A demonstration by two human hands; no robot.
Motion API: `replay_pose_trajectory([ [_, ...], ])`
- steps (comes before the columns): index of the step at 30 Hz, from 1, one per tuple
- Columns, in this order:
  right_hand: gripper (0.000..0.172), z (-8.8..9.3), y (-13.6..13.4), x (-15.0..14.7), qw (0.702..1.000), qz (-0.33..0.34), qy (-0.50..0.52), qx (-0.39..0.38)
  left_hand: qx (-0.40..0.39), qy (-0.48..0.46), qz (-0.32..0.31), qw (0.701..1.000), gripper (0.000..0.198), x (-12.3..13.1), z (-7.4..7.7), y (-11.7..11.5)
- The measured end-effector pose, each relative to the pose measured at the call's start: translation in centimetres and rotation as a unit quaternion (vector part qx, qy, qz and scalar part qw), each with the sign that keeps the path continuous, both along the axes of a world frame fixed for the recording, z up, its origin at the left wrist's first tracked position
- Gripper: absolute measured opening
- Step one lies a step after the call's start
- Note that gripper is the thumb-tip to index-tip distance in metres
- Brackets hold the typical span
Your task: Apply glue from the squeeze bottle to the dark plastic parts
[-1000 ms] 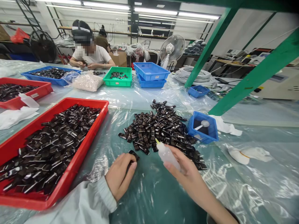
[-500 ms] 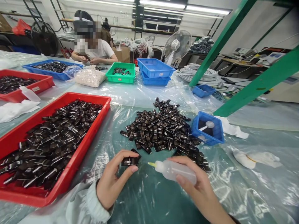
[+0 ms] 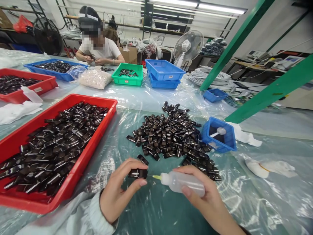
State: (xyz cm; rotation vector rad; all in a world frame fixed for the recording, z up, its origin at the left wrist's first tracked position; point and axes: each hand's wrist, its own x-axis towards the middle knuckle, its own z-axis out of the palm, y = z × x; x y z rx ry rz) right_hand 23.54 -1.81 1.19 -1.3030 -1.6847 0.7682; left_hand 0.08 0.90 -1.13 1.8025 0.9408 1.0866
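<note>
Pinching a black part in left hand; right hand grips squeeze bottle, nozzle tip just beside part, near the pile.

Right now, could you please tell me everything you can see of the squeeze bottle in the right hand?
The squeeze bottle is small, of translucent whitish plastic, with a tapered neck ending in a thin yellow nozzle. It lies nearly level above the table, nozzle aimed left, just short of the black part pinched in the left hand. The right hand wraps its body, thumb below, fingers on top.
</note>
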Motion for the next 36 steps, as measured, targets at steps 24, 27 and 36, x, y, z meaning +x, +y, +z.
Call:
replay_pose_trajectory([
  [24, 0.03, -0.5, -0.5, 0.7, 0.992, 0.039, 0.08, -0.092, 0.036, 0.006, -0.02, 0.999, 0.018, 0.5, 0.1, -1.1],
  [27, 0.033, -0.3, -0.5, 0.5, 0.99, 0.027, 0.099, -0.097, 0.03, 0.002, -0.02, 0.999, 0.018, 0.5, 0.2, -1.3],
  [36, 0.031, -0.4, -0.4, 0.6, 0.99, 0.031, 0.1, -0.096, 0.035, -0.016, -0.023, 0.999, 0.019, 0.6, 0.2, -1.5],
])
